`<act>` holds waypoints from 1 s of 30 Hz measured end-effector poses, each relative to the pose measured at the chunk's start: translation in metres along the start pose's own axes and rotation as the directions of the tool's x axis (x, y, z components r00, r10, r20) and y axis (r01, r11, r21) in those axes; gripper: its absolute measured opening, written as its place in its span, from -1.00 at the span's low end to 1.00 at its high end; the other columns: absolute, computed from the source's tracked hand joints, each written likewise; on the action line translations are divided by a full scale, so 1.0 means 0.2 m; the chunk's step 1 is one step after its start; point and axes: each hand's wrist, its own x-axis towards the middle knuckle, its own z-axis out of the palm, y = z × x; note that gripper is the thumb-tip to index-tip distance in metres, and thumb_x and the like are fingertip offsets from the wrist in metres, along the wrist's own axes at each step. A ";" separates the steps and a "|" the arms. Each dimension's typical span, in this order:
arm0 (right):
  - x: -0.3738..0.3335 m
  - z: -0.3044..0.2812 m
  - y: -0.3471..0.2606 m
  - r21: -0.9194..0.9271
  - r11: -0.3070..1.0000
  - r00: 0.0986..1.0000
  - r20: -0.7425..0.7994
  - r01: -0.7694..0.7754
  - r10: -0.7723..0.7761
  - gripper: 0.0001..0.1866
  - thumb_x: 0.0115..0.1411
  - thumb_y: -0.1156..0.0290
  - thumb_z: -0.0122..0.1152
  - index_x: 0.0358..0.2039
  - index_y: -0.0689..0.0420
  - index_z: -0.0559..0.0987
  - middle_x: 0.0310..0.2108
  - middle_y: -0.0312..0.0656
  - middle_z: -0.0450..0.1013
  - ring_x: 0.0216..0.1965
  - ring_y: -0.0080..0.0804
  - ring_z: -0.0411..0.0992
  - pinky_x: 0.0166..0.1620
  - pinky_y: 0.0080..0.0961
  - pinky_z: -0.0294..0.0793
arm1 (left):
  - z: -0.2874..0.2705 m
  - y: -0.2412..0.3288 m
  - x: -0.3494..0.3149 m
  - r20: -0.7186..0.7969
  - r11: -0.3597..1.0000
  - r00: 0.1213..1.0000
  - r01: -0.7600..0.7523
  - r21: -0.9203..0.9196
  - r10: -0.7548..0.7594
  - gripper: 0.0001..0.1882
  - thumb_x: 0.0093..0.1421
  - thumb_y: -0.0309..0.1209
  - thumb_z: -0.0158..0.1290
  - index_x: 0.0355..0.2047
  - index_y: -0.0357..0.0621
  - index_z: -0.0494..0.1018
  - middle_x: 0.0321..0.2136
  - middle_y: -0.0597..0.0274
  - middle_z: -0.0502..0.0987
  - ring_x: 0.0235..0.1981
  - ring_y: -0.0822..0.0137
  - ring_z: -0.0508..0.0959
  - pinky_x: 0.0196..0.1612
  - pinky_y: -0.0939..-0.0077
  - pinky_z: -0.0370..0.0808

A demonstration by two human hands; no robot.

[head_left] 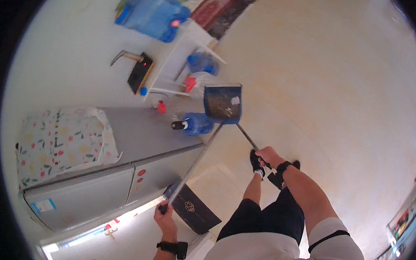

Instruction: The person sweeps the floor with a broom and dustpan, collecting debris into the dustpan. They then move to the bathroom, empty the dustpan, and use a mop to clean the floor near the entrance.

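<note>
On the pale tiled floor (313,88) beside the grey fridge (121,172), sweeping looks finished: the left hand (165,216) grips the broom handle (194,164), the right hand (267,156) clasps the loaded blue dustpan (222,102), which likely needs level carrying.

Home kitchen area. Grey fridge (121,172) under a floral cloth (59,138); water jugs (150,11); tiled floor (323,89).

1 head-worn fisheye view looks steeply down from standing height at the floor (342,90), the fridge (121,172) close at left, edges curving toward the rim.
</note>
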 end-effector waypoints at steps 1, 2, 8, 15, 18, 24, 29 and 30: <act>0.10 0.06 -0.05 0.000 1.000 0.999 0.032 -0.025 0.025 -0.66 0.18 0.37 0.22 -0.67 0.29 0.48 -0.73 -0.14 0.39 -0.76 -0.37 0.37 -0.66 -0.36 0.38 | -0.07 -0.02 -0.02 -0.012 0.997 0.999 -0.051 0.054 0.052 -0.84 0.17 -0.59 0.15 -0.21 -0.23 0.54 -0.32 0.35 0.51 -0.29 0.49 0.45 -0.20 0.61 0.38; 0.12 0.11 -0.09 0.011 0.998 0.996 0.061 -0.068 0.068 -0.66 0.17 0.38 0.22 -0.69 0.30 0.48 -0.74 -0.13 0.39 -0.77 -0.37 0.37 -0.67 -0.36 0.38 | -0.16 -0.05 -0.04 -0.019 0.996 0.999 0.032 0.083 -0.031 -0.84 0.15 -0.60 0.16 -0.22 -0.24 0.54 -0.31 0.34 0.52 -0.28 0.48 0.45 -0.18 0.60 0.39; 0.29 0.20 -0.47 -0.078 0.919 0.919 0.046 -0.386 0.391 -0.68 0.05 0.47 0.23 -0.75 0.41 0.46 -0.77 -0.05 0.38 -0.77 -0.29 0.38 -0.67 -0.32 0.39 | -0.41 -0.27 -0.13 -0.120 0.950 0.947 0.283 -0.133 -0.299 -0.82 0.06 -0.67 0.18 -0.29 -0.25 0.54 -0.32 0.30 0.53 -0.27 0.45 0.47 -0.13 0.55 0.41; 0.81 0.22 -0.80 -0.303 0.908 0.938 0.100 -0.289 0.332 -0.67 0.06 0.47 0.18 -0.78 0.36 0.46 -0.77 -0.01 0.40 -0.78 -0.30 0.39 -0.67 -0.35 0.37 | -0.56 -0.41 -0.24 -0.166 0.920 0.906 0.374 -0.116 -0.389 -0.79 0.03 -0.68 0.17 -0.30 -0.21 0.54 -0.34 0.32 0.55 -0.31 0.47 0.45 -0.15 0.58 0.38; 1.02 0.28 -0.88 -0.095 0.907 0.905 0.085 -0.409 0.417 -0.73 0.13 0.35 0.22 -0.65 0.19 0.47 -0.72 -0.20 0.39 -0.77 -0.40 0.34 -0.67 -0.44 0.26 | -0.59 -0.46 -0.26 -0.149 0.860 0.850 0.481 -0.171 -0.505 -0.81 0.02 -0.67 0.17 -0.32 -0.22 0.54 -0.36 0.32 0.54 -0.33 0.47 0.46 -0.17 0.57 0.39; 0.80 0.14 -0.93 0.227 0.870 0.886 0.278 -0.437 0.372 -0.68 0.25 0.29 0.12 -0.64 0.04 0.38 -0.75 -0.36 0.27 -0.73 -0.55 0.22 -0.64 -0.52 0.13 | -0.55 -0.51 -0.19 -0.105 0.918 0.912 0.391 -0.070 -0.396 -0.81 0.03 -0.68 0.19 -0.31 -0.27 0.56 -0.41 0.34 0.52 -0.37 0.51 0.46 -0.27 0.61 0.43; 0.08 -0.21 -0.94 0.290 0.750 0.775 -0.041 -0.595 0.630 -0.71 0.29 0.25 0.15 -0.53 0.06 0.38 -0.74 -0.37 0.27 -0.77 -0.62 0.20 -0.74 -0.62 0.13 | -0.54 -0.51 -0.07 -0.066 0.915 0.914 0.402 0.035 -0.399 -0.81 0.03 -0.67 0.21 -0.30 -0.26 0.57 -0.42 0.36 0.53 -0.39 0.51 0.47 -0.26 0.61 0.43; -0.03 -0.26 -0.95 0.358 0.720 0.726 -0.146 -0.594 0.672 -0.74 0.27 0.29 0.17 -0.50 0.09 0.39 -0.74 -0.35 0.27 -0.78 -0.61 0.18 -0.71 -0.58 0.19 | -0.53 -0.52 -0.04 -0.044 0.905 0.904 0.425 -0.009 -0.425 -0.81 0.04 -0.66 0.22 -0.29 -0.26 0.57 -0.43 0.37 0.53 -0.40 0.52 0.46 -0.27 0.61 0.43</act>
